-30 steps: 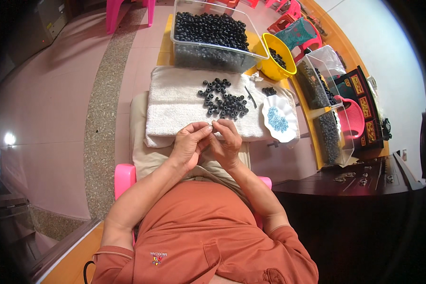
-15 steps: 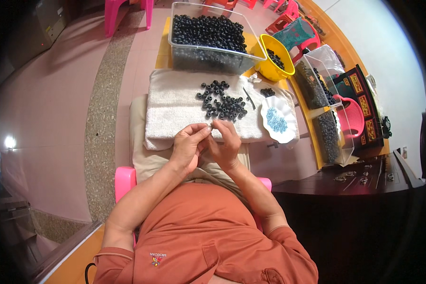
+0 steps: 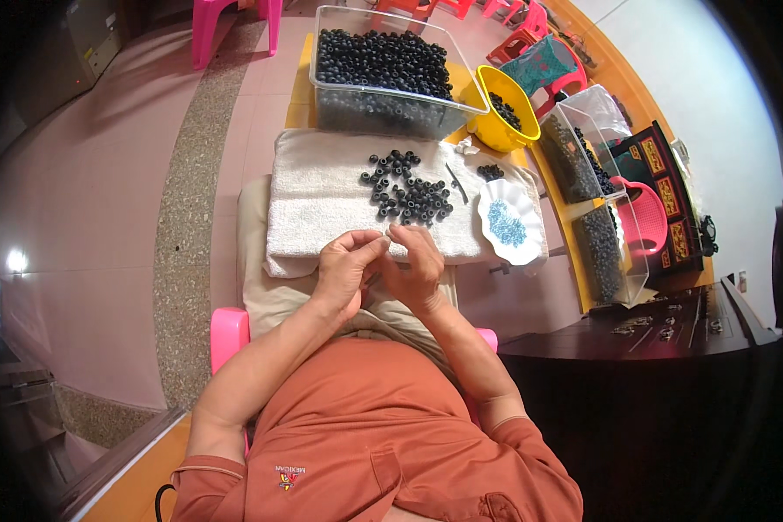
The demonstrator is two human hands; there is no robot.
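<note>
Where both hands (image 3: 383, 265) meet, a clear bin (image 3: 383, 96) holds dark beads (image 3: 381, 59).

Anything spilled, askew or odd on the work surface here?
Nothing stands out. The dark beads lie loose on the white towel, apart from the clear bin full of beads. The left hand and right hand meet fingertip to fingertip at the towel's near edge.

Pale pink tiled floor (image 3: 87, 200) crossed by a speckled grey stone band (image 3: 178, 261) — pink plastic stools (image 3: 235, 22) stand at the far edge, a dark wooden cabinet (image 3: 661, 348) at right.
</note>
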